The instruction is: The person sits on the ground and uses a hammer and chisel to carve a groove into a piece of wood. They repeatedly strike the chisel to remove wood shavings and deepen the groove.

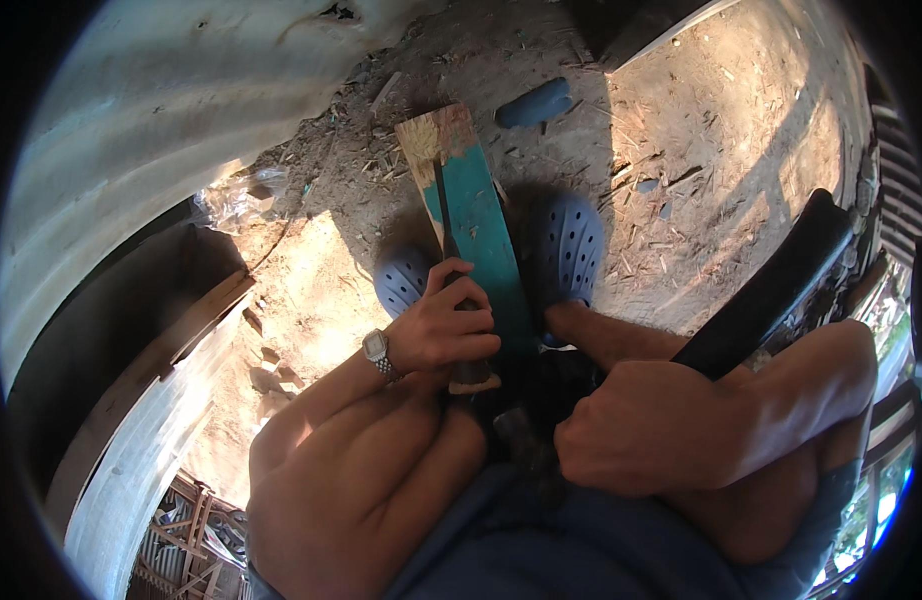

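Dark-bladed tool lies along the green board, blade reaching past the left hand, whose fingers curl around its handle. Right of the board, the right hand grips a black bar.

The left hand covers the middle of a tool handle, and the near end of the green board sinks into shadow. The right hand hides its own fingers and the near end of a black curved piece; the dark shape on its left is too dim to tell.
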Tool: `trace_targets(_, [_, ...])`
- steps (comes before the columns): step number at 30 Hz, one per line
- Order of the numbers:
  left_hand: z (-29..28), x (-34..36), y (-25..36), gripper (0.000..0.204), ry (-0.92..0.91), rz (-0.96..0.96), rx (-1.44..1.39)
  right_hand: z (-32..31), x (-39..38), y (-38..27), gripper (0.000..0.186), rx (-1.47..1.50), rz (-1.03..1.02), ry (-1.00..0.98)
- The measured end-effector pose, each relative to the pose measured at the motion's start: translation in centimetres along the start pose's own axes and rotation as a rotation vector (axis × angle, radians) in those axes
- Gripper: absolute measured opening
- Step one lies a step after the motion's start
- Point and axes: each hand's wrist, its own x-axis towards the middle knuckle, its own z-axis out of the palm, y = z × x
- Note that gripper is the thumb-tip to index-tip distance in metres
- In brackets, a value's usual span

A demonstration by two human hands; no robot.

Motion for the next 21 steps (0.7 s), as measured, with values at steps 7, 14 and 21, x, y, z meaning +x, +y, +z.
trace_targets(7, [0.68, 0.74, -0.60, 0.017, -0.022, 0.027, 0.032, 0.13, 0.31, -0.25, 0.021, 0.000, 0.010, -0.060])
trace_targets(14, [0.50, 0.20, -0.32, 0.020, -0.033, 0.031, 0.008, -0.12, 0.46, -0.06, 0.021, -0.012, 0.021, -0.131])
trace_targets(21, [0.40, 0.93, -0.07, 0.013, 0.026, -0.007, 0.012, 0.44, 0.55, -0.57, 0.020, 0.041, -0.009, -0.091])
